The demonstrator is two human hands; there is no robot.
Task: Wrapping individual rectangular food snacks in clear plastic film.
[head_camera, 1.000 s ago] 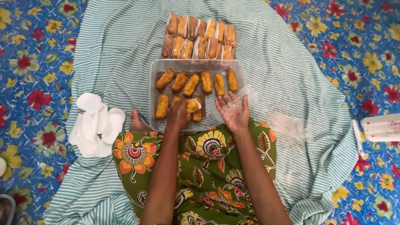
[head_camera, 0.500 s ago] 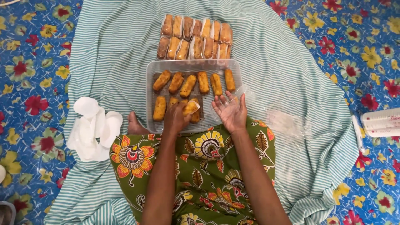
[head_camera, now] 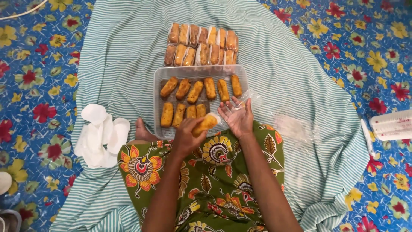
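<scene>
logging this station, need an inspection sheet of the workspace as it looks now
surface: striped green-white cloth spread over a blue flowered mat
job's things: clear tray with golden fried rolls in two rows; wrapped rolls stacked beyond it
clutter: white paper pile at left; loose clear bags at right
grippers: left hand holds a fried roll; right hand open, palm up, a clear wrapper at its fingers
cables: white cord at top left corner
surroundings: white containers at right edge
</scene>
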